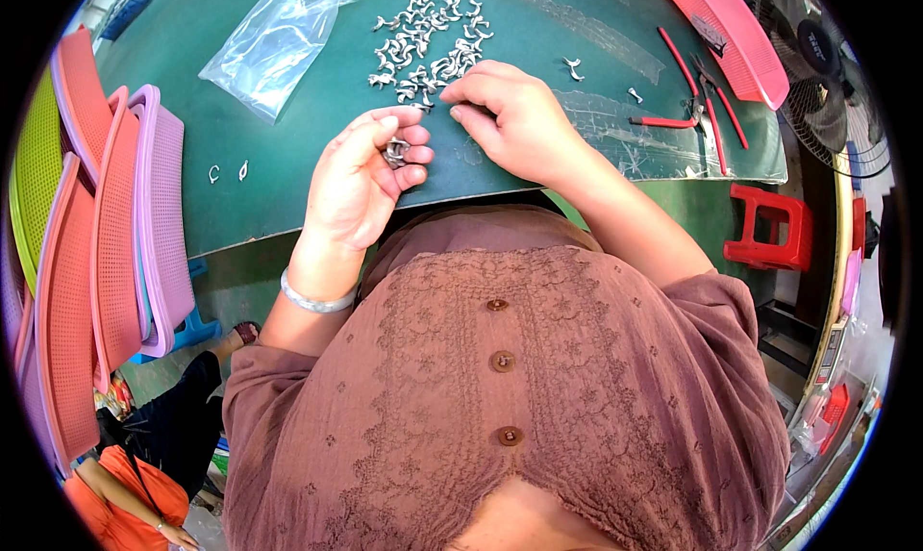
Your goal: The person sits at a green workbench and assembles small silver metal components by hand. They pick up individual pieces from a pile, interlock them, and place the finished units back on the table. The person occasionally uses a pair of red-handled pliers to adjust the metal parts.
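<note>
A loose pile of small curved silver metal pieces (pixel 423 46) lies on the green tabletop, just beyond my hands. My left hand (pixel 361 171) is turned palm up with its fingers curled, gripping a few of these metal pieces (pixel 395 152). One more piece shows at its index fingertip, at the near edge of the pile. My right hand (pixel 514 113) reaches over the pile's near right side. Its thumb and index fingertips are bent toward each other with a small gap, and I see nothing between them.
A clear plastic bag (pixel 284 41) lies left of the pile. Red-handled pliers (pixel 697 109) rest at right, beside a pink basket (pixel 726 37) and a fan (pixel 817 51). Stacked coloured baskets (pixel 163 205) stand at left. Below are a red stool (pixel 769 229) and another person's arm (pixel 120 493).
</note>
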### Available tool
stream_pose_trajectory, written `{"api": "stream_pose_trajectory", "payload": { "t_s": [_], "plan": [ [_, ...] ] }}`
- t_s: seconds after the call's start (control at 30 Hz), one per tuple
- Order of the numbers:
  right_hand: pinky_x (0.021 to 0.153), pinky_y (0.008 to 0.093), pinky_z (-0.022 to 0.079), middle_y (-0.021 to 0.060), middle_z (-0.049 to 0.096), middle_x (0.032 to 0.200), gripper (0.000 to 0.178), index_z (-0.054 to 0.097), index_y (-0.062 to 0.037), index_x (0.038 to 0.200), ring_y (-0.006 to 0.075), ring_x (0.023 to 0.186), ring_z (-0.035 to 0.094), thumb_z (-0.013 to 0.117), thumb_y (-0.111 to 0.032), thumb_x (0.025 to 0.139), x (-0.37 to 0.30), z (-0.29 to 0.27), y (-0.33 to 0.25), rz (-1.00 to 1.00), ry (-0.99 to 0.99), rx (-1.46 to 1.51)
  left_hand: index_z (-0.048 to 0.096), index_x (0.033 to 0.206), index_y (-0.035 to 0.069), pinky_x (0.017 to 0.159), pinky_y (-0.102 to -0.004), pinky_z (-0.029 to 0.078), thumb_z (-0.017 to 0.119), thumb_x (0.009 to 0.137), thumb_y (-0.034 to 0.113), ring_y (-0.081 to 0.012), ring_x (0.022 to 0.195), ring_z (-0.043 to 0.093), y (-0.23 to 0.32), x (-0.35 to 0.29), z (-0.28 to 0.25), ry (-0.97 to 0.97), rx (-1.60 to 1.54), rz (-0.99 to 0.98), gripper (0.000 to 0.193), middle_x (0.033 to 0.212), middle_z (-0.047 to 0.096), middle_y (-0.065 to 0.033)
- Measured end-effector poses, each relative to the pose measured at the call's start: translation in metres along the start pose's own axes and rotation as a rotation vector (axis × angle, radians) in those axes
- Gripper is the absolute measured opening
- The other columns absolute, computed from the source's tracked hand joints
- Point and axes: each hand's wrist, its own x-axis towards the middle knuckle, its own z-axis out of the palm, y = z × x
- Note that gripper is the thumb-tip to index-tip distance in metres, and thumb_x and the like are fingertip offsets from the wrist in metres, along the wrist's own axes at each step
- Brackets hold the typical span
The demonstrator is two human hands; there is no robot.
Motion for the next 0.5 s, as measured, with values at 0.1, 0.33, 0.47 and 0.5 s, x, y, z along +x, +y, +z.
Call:
{"api": "stream_pose_trajectory", "payload": {
  "t_s": [0.1,0.33,0.47,0.5],
  "plan": [
    [0.066,0.0348,0.045,0.0091,0.056,0.078,0.012,0.061,-0.0033,0.083,0.0261,0.076,0.055,0.061,-0.007,0.072,0.005,0.004,0.0,-0.04,-0.037,-0.13,0.054,0.099,-0.001,0.058,-0.0242,0.046,0.048,0.087,0.018,-0.0146,0.07,0.053,0.003,-0.003,-0.003,0.075,0.02,0.04,0.023,0.081,0.055,-0.0063],
    [0.068,0.0371,0.045,0.0085,0.054,0.074,0.008,0.062,-0.0061,0.074,0.0267,0.077,0.054,0.062,-0.013,0.07,0.013,0.016,0.004,-0.059,-0.05,-0.224,0.054,0.098,-0.001,0.057,-0.0232,0.044,0.047,0.087,0.014,-0.0137,0.068,0.051,0.005,-0.004,-0.004,0.071,0.016,0.031,0.02,0.08,0.053,-0.0058],
    [0.065,0.037,0.044,0.0079,0.054,0.073,0.008,0.061,-0.006,0.075,0.027,0.075,0.054,0.061,-0.012,0.07,0.014,0.015,0.006,-0.1,-0.028,-0.192,0.053,0.1,-0.002,0.056,-0.0226,0.043,0.047,0.087,0.013,-0.0131,0.068,0.051,0.004,-0.004,-0.004,0.077,0.037,0.036,0.02,0.08,0.053,-0.006],
    [0.064,0.0369,0.044,0.0077,0.054,0.073,0.007,0.061,-0.0061,0.075,0.0271,0.075,0.054,0.061,-0.012,0.07,0.013,0.013,0.003,-0.121,0.001,-0.168,0.052,0.1,-0.002,0.055,-0.0225,0.043,0.047,0.087,0.012,-0.013,0.068,0.051,0.003,-0.004,-0.004,0.076,0.042,0.038,0.021,0.079,0.053,-0.0061]
  ]
}}
